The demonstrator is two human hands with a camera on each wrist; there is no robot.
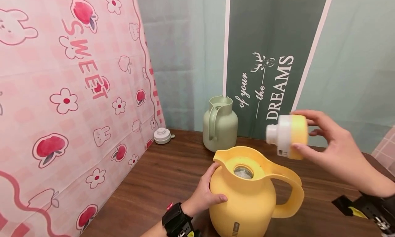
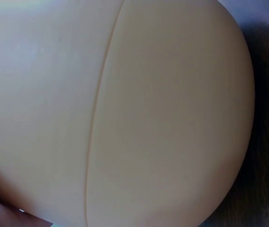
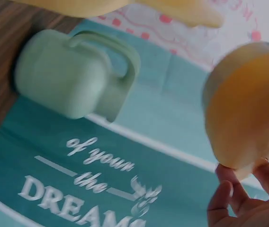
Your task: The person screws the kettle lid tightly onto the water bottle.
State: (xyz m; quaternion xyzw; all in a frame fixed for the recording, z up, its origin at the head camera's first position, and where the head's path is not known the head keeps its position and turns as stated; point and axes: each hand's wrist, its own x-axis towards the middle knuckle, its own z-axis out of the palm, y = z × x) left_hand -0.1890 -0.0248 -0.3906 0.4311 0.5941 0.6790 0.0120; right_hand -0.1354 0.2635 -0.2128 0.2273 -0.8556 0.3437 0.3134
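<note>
A yellow jug point(image 1: 247, 196) with an open mouth stands on the wooden table point(image 1: 160, 182); its handle points right. My left hand point(image 1: 205, 192) grips its left side, thumb on the front. The left wrist view is filled by the yellow jug point(image 2: 125, 109) wall. My right hand point(image 1: 327, 144) holds the jug's yellow and white lid point(image 1: 288, 135) in the air above and right of the jug, pinched between thumb and fingers, its white plug pointing left. The right wrist view has the lid point(image 3: 243, 104) above my fingertips point(image 3: 222, 198).
A pale green jug point(image 1: 219, 124) with no lid stands at the back of the table, seen also as the green jug point(image 3: 73, 75) in the right wrist view. A white lid point(image 1: 162, 135) lies at the back left. Printed backdrops point(image 1: 61, 93) rise behind and left.
</note>
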